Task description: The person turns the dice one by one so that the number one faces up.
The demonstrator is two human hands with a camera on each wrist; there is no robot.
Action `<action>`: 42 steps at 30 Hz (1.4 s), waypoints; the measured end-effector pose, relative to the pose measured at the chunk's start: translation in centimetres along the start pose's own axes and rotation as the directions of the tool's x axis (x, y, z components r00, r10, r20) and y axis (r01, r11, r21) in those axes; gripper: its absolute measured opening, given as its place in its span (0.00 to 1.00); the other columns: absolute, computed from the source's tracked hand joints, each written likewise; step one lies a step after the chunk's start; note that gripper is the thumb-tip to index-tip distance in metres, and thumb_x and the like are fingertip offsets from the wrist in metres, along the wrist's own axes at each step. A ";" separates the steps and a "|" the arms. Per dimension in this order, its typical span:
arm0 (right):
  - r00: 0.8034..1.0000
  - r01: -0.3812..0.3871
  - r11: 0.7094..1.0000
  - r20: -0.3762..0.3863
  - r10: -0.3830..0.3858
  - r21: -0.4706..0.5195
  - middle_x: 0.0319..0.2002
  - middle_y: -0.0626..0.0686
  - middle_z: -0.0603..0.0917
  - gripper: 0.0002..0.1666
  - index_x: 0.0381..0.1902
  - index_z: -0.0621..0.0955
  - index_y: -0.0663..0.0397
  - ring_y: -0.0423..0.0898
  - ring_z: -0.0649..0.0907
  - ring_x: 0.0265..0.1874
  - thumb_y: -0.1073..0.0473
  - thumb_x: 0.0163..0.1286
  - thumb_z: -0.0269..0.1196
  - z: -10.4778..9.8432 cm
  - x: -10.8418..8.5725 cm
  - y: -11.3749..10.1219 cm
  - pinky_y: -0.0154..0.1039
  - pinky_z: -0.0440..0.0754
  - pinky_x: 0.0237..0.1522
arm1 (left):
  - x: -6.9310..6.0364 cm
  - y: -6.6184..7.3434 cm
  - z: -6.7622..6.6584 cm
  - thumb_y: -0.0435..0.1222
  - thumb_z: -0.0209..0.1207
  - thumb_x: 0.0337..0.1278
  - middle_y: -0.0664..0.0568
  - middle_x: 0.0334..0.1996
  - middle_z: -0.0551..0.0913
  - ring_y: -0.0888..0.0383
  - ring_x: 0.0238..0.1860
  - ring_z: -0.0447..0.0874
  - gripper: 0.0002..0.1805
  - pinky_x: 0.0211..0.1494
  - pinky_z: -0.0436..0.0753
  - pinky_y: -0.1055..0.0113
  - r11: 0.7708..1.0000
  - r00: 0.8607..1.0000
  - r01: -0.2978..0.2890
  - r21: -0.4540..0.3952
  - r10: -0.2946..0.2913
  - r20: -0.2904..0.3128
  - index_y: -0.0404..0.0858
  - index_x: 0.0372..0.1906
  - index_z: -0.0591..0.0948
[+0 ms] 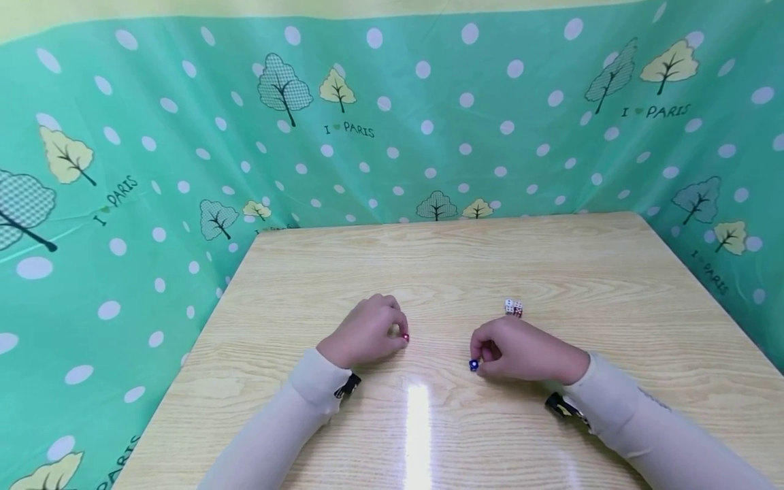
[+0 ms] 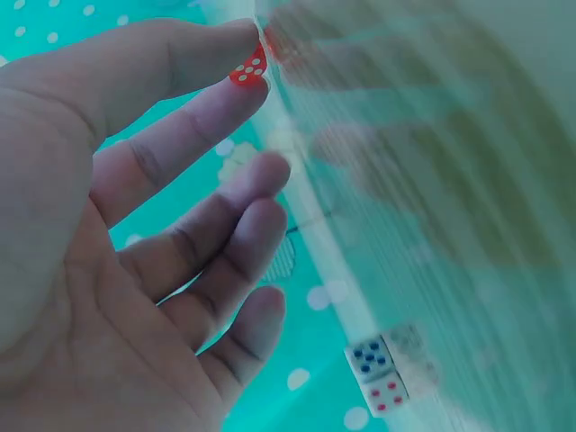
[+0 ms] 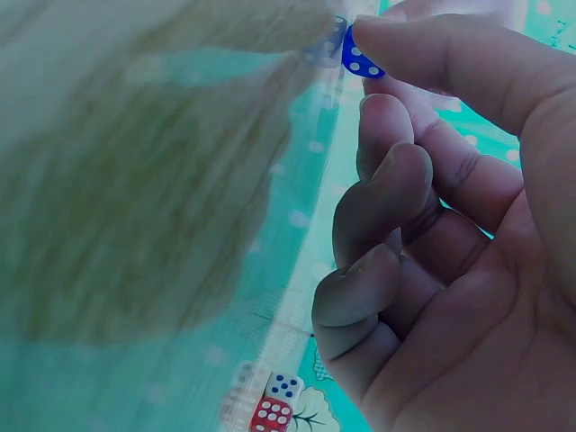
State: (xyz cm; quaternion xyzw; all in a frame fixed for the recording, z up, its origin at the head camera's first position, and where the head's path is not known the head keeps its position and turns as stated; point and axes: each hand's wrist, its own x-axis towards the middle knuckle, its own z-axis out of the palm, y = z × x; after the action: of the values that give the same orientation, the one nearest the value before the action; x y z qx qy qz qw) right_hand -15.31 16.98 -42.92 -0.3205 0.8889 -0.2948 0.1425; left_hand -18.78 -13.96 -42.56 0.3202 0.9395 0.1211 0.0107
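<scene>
Thumb and index finger of my left hand [image 1: 367, 331] pinch a red die [image 2: 249, 67] with white pips, down at the wooden tabletop. To the right, my right hand [image 1: 527, 349] pinches a blue die [image 3: 362, 58] with white pips, also at the table surface. Its other fingers are curled toward the palm. Just beyond the right hand stands a small cluster of dice: a white die [image 1: 509, 306] and a red die [image 3: 272, 416] among them. In the left wrist view, a white die with blue pips [image 2: 369, 357] touches one with red pips [image 2: 388, 394].
The light wooden table [image 1: 343, 265] has a glossy surface that reflects the hands and a bright light streak. A green dotted curtain [image 1: 392, 102] with printed trees hangs behind it and along both sides.
</scene>
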 end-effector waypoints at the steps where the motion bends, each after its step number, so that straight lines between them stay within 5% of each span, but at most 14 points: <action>1: 1.000 0.002 1.000 0.001 -0.002 -0.001 0.22 0.39 0.78 0.07 0.31 0.86 0.43 0.34 0.75 0.23 0.63 0.61 0.72 0.1 0.1 0.0 0.31 0.75 0.27 | 0.0 -0.2 -0.1 0.46 0.72 0.57 0.61 0.40 0.81 0.58 0.44 0.74 0.03 0.51 0.75 0.59 1.000 1.000 0.008 0.006 -0.008 -0.012 0.57 0.30 0.89; 8: 1.000 0.003 0.999 -0.012 -0.004 -0.045 0.22 0.38 0.77 0.07 0.31 0.86 0.43 0.34 0.74 0.23 0.63 0.59 0.73 0.2 0.4 -0.5 0.32 0.74 0.28 | 0.1 -2.1 -0.8 0.45 0.74 0.54 0.58 0.48 0.82 0.54 0.51 0.75 0.04 0.59 0.73 0.53 0.996 0.994 0.093 -0.006 -0.094 -0.057 0.58 0.29 0.89; 22: 0.999 0.037 0.995 -0.021 -0.039 -0.089 0.20 0.37 0.76 0.10 0.28 0.84 0.37 0.32 0.73 0.22 0.60 0.60 0.73 0.3 1.2 -1.2 0.32 0.75 0.29 | 0.0 -4.9 -1.2 0.44 0.75 0.54 0.56 0.48 0.84 0.51 0.52 0.77 0.03 0.57 0.74 0.50 0.975 0.971 0.222 -0.023 -0.223 -0.083 0.56 0.31 0.90; 42: 0.996 0.082 0.989 -0.008 -0.084 -0.120 0.20 0.36 0.76 0.09 0.28 0.83 0.38 0.31 0.73 0.22 0.61 0.58 0.71 1.7 3.3 -2.9 0.31 0.75 0.30 | -0.1 -6.5 -1.3 0.42 0.73 0.55 0.55 0.45 0.86 0.47 0.51 0.80 0.03 0.58 0.75 0.48 0.960 0.956 0.277 -0.030 -0.279 -0.092 0.55 0.30 0.90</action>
State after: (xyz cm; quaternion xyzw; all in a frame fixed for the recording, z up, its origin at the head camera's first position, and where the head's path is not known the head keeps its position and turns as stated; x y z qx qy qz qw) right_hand -15.66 12.24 -42.72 -0.3633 0.8917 -0.2488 0.1046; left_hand -22.68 -19.27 -42.84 0.1787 0.9735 0.1416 -0.0147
